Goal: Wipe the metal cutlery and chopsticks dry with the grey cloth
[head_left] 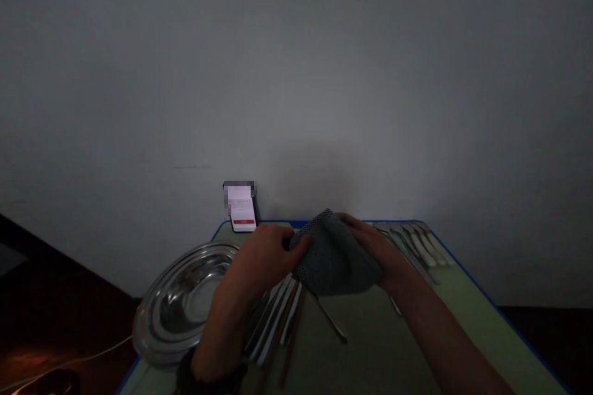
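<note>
A folded grey cloth (340, 262) with a patterned edge is up in front of me over the table. My left hand (273, 253) pinches its left edge with the thumb in front. On the right side my right hand (370, 247) grips the cloth, its fingers partly hidden behind it. A thin metal utensil handle (331, 320) sticks out below the cloth; its other end is hidden, and whether a hand holds it I cannot tell. Beneath my left forearm lie several pieces of cutlery (273, 315) and brown chopsticks (293, 336).
Stacked shiny metal bowls (160, 296) stand at the table's left. A lit phone (241, 210) leans against the wall at the back. Several utensils with pale handles (430, 247) lie at the back right. The green table (482, 321) has a blue edge; the light is dim.
</note>
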{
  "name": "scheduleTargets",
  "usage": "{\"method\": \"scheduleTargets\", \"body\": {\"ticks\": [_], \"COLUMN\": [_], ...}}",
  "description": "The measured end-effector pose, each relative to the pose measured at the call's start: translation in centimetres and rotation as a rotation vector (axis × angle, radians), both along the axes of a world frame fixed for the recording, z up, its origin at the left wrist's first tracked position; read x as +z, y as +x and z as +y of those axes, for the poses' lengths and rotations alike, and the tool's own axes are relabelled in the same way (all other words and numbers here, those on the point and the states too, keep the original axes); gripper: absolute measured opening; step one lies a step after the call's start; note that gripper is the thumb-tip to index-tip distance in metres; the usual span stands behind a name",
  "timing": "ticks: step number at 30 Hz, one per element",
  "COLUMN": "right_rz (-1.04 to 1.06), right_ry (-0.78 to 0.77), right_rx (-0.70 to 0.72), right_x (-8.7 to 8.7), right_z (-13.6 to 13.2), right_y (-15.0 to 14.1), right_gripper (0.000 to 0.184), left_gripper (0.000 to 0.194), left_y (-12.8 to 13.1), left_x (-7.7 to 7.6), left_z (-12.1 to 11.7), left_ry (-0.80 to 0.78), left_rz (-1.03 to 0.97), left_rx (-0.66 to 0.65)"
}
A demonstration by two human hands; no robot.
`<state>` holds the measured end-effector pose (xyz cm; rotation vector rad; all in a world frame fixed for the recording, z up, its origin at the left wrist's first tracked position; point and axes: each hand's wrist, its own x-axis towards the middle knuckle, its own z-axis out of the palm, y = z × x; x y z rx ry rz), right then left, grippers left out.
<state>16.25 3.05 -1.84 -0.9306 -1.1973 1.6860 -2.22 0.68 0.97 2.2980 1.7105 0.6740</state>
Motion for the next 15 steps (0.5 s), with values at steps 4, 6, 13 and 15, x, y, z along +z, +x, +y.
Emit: {"method": "scheduleTargets", "body": {"ticks": [4, 6, 13, 15], "right_rz": [-0.049, -0.168, -0.276, -0.201], "right_ry": [0.050, 0.136, 0.080, -0.022], "right_rx": [0.135, 0.128, -0.154, -0.234], "right_x": [0.0, 0.0, -0.6, -0.8], "right_z": [-0.2, -0.4, 0.9, 1.8], "right_y": [0.6, 0.8, 1.3, 1.9], "right_gripper": [0.047, 0.064, 0.035, 0.022], "left_gripper": [0.042, 0.042, 0.046, 0.047], "left_y": [-0.1, -0.1, -0.5, -0.9], "left_x": [-0.1, 0.0, 0.4, 0.7], "left_z": [0.1, 0.1, 0.5, 0.5], "left_ry": [-0.010, -0.011, -0.016, -0.046], "left_rz": [0.023, 0.050, 0.125, 0.086], "left_rx": [0.053, 0.070, 0.106, 0.119]}}
